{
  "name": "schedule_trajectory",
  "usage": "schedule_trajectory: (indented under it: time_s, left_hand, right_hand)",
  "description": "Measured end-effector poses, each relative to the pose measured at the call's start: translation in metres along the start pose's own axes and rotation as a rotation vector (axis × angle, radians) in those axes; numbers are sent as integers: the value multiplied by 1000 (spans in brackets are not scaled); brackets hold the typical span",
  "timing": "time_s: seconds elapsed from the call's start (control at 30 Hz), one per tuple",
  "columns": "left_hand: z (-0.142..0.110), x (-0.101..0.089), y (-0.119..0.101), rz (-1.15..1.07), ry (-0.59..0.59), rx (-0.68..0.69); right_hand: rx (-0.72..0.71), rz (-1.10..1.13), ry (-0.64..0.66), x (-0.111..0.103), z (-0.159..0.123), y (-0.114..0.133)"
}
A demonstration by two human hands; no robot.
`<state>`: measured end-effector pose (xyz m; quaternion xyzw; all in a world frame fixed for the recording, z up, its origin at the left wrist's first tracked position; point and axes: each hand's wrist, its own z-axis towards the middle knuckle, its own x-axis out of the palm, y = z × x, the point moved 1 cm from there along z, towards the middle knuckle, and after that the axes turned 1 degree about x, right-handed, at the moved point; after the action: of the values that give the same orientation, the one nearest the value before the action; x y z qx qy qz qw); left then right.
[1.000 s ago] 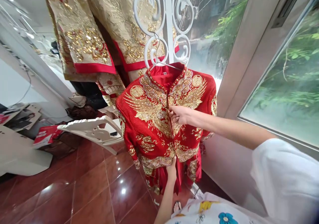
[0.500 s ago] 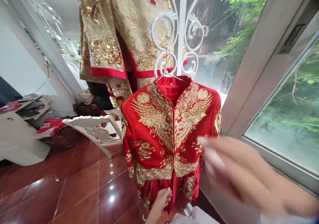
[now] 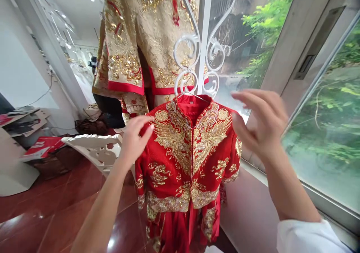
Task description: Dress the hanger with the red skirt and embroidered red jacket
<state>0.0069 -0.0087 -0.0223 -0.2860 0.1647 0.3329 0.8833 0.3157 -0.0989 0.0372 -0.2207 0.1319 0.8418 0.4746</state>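
Observation:
A red jacket [image 3: 180, 163] with gold embroidery hangs from a thin wire hanger [image 3: 194, 94], its front closed down the middle. Below its hem shows a red skirt [image 3: 177, 226]. At the jacket's shoulder on the left side is my left hand [image 3: 136, 136], thumb and fingers apart; whether it touches the cloth I cannot tell. My right hand [image 3: 263, 118] is raised beside the other shoulder, its fingers curved and spread away from the thumb, with nothing between them. That hand is slightly blurred.
The hanger hooks onto a white scrolled metal stand [image 3: 202, 50]. Behind it hangs a cream and gold garment [image 3: 163, 42] with red trim. A white chair [image 3: 90, 148] stands at the left, near a red box [image 3: 45, 148]. Glass windows [image 3: 323, 133] line the right side.
My left hand has risen from below the jacket's hem to its shoulder. My right hand has moved up from beside the lower front to shoulder height. The view has shifted slightly.

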Motion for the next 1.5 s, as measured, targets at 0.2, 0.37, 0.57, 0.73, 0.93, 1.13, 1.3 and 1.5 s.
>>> schedule_trajectory:
  time_s: [0.2,0.37,0.57,0.73,0.93,1.13,1.3,1.5]
  left_hand:
    - [36,14,49,62,130,-196]
    - [34,20,55,6,111,-196]
    - [34,20,58,-66,107,-147]
    - [27,31,17,122,-221,52]
    - [30,62,-58,317,112,640]
    - [34,72,-50,475,156,732]
    - [35,53,-37,434,9,784]
    - [46,7,5,418,-175,653]
  right_hand:
    - [283,-27,258,80,27,-106]
    - [433,42,190,91,16,-110]
    - [438,-36,-73,87,14,-75]
    - [450,-139,-82,111,-14,-6]
    - [666,88,85,138,-15,30]
    - [816,553,185,160,-30,13]
    - [998,636,250,194,-133,47]
    - [1204,723,510,197,-312,86]
